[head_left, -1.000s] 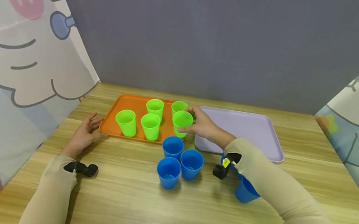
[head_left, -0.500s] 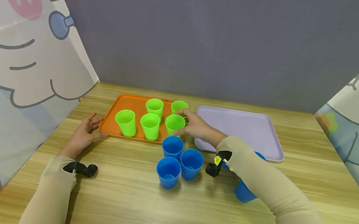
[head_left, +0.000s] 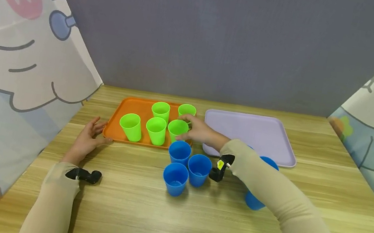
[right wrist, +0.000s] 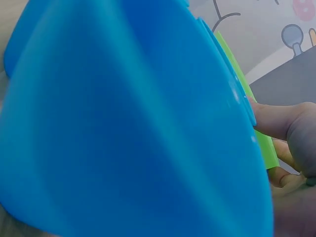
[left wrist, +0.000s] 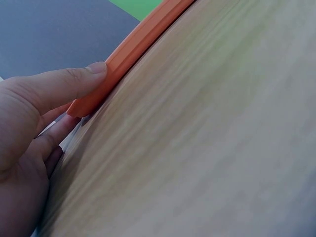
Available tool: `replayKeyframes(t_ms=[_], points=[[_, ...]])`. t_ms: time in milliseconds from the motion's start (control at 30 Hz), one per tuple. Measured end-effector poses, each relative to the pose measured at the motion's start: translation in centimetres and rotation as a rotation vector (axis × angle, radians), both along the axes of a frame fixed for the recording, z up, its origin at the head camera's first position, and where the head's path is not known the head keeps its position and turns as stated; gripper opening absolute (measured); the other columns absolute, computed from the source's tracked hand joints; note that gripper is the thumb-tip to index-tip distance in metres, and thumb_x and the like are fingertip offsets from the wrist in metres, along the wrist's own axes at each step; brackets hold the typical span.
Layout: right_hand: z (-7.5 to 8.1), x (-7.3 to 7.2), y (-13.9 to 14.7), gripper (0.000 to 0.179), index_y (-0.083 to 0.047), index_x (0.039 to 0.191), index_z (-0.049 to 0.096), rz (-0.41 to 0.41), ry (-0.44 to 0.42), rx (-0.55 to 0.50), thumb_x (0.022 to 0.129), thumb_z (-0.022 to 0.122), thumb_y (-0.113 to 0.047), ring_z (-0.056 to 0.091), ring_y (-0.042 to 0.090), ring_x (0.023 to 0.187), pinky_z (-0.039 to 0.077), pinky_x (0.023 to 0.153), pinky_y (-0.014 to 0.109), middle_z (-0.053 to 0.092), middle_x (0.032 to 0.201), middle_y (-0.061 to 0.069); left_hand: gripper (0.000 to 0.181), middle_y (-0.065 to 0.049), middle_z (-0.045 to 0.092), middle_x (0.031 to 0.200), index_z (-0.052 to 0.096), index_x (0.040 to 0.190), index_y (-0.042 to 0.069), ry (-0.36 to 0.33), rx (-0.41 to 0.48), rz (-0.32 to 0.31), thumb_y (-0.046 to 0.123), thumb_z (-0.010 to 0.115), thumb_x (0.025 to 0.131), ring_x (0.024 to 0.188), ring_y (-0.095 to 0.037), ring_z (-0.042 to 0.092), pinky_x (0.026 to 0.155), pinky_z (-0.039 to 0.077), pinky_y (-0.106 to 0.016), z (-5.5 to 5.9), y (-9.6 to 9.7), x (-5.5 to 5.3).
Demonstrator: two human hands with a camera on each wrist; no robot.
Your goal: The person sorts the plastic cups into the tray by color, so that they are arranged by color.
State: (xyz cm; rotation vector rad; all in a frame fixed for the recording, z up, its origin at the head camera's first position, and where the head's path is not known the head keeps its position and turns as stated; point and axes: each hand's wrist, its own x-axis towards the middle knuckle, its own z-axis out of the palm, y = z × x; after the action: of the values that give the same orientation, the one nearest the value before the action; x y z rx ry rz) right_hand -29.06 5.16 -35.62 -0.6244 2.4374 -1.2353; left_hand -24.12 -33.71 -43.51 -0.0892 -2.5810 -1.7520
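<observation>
My right hand [head_left: 199, 130] holds a bright green cup [head_left: 175, 130] by its right side, upright at the front right of the orange tray [head_left: 133, 104]. Several other green cups stand on that tray, one of them a front-left cup [head_left: 131, 127]. At the tray's near left corner, my left hand [head_left: 87, 140] grips the rim, thumb on the front wall [left wrist: 129, 48] and fingers round the side. In the right wrist view a large blue cup [right wrist: 123, 123] covers most of the frame, hiding much of the green cup [right wrist: 269, 150] behind it; the thumb shows at its right.
Three blue cups stand close together in front of the orange tray, the nearest blue cup [head_left: 175, 180] at the table's middle. More blue cups, such as one blue cup [head_left: 253, 202], are partly hidden under the right sleeve. A pale purple tray [head_left: 249, 132] lies at the back right.
My right hand has moved left with the green cup, bringing it beside the front middle green cup on the orange tray. The left hand stays at the tray corner.
</observation>
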Motion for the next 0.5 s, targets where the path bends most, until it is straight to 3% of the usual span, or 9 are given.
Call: replayKeyframes(t_ms=[500], points=[[-0.15,-0.12,-0.18,0.075,-0.004,0.148,0.042,-0.004,-0.030,-0.006,0.085,0.081,-0.014,0.034,0.036,0.140,0.030,0.114,0.054,0.040,0.150,0.018,0.104,-0.028,0.024,0.158,-0.006,0.158,0.001,-0.005,-0.009,0.001,-0.001,0.073,0.089,0.143,-0.046,0.024,0.115,0.022,-0.058,-0.08,-0.05,-0.04]])
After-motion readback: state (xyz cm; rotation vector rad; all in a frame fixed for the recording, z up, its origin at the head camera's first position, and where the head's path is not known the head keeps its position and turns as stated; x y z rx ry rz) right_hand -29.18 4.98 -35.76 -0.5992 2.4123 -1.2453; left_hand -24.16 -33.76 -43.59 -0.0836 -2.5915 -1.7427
